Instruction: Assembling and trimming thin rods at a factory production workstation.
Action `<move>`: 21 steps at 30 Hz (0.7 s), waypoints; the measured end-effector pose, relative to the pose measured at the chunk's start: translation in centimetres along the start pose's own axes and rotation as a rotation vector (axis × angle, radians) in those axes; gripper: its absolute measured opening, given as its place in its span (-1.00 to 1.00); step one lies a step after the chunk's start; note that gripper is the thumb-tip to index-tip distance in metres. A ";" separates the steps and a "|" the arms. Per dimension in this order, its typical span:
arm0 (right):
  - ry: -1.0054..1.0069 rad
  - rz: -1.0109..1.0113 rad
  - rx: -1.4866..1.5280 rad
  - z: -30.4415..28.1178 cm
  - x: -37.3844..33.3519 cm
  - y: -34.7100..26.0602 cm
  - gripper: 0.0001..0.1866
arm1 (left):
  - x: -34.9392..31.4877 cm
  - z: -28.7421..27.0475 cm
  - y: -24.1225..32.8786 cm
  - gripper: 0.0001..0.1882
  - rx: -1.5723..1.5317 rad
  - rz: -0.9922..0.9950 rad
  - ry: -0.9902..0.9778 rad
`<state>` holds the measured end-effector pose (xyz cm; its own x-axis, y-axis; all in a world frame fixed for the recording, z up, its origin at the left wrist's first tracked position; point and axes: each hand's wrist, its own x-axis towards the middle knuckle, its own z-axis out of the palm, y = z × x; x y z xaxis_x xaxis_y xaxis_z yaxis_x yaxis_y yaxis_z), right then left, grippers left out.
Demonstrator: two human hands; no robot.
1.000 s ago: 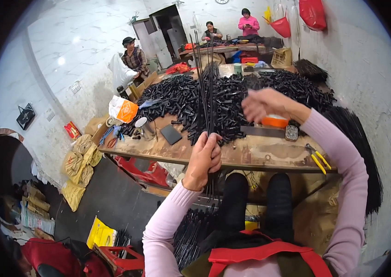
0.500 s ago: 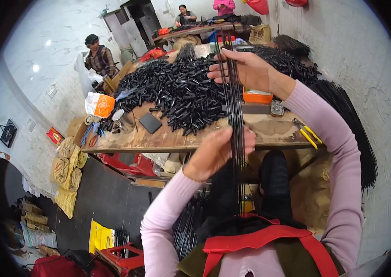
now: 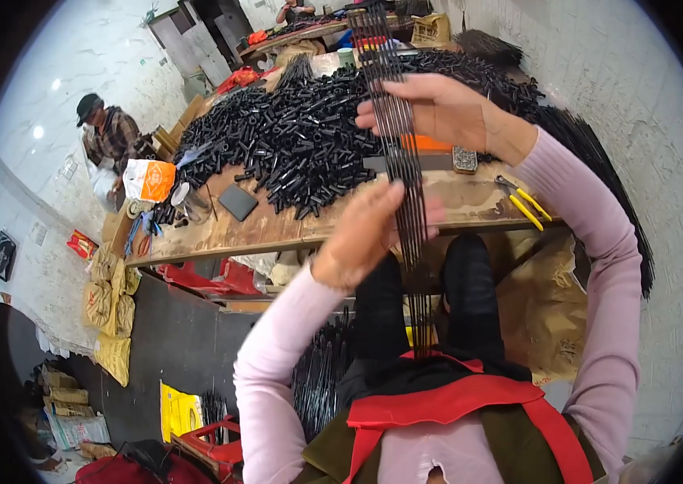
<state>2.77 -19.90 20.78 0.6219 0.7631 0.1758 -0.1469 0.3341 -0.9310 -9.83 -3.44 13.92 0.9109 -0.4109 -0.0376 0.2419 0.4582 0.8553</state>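
Observation:
A bundle of long, thin black rods stands nearly upright before me, its lower ends down at my lap. My left hand is closed round the lower middle of the bundle, thumb in front. Higher up, my right hand grips it between thumb and fingers. The rods are slightly fanned side by side. Behind them a big heap of short black tubes covers much of the wooden workbench. To the right on the bench lie yellow-handled pincers and a small grey box.
A dark flat square and an orange-and-white bag lie at the bench's left. More long rods rest at the right edge. Sacks, a red stool and another person are on the left.
The rods have spread into a flatter fan, their tops leaning further left. Both hands still hold them. My view has shifted slightly, and the person at left has bent down.

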 end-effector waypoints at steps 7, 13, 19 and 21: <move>-0.080 0.146 0.027 1.5 -3.0 1.0 -0.59 | -0.7 0.1 0.3 -0.57 0.023 0.087 -0.044; -0.059 0.172 -0.016 2.0 -4.1 2.3 -0.56 | -1.7 0.4 -1.7 -0.60 -0.059 -0.006 -0.010; 0.149 0.020 -0.202 1.1 -2.6 2.2 -0.64 | 2.7 -1.7 0.0 -0.49 -0.134 0.064 -0.190; 0.154 -0.048 -0.305 1.7 -3.2 3.4 -0.68 | 3.1 -3.2 -1.6 -0.44 -0.263 0.046 -0.201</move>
<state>-1.04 -20.27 17.60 0.7349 0.6503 0.1926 0.1073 0.1688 -0.9798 -6.32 -2.92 10.76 0.8451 -0.5203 0.1231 0.3037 0.6567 0.6903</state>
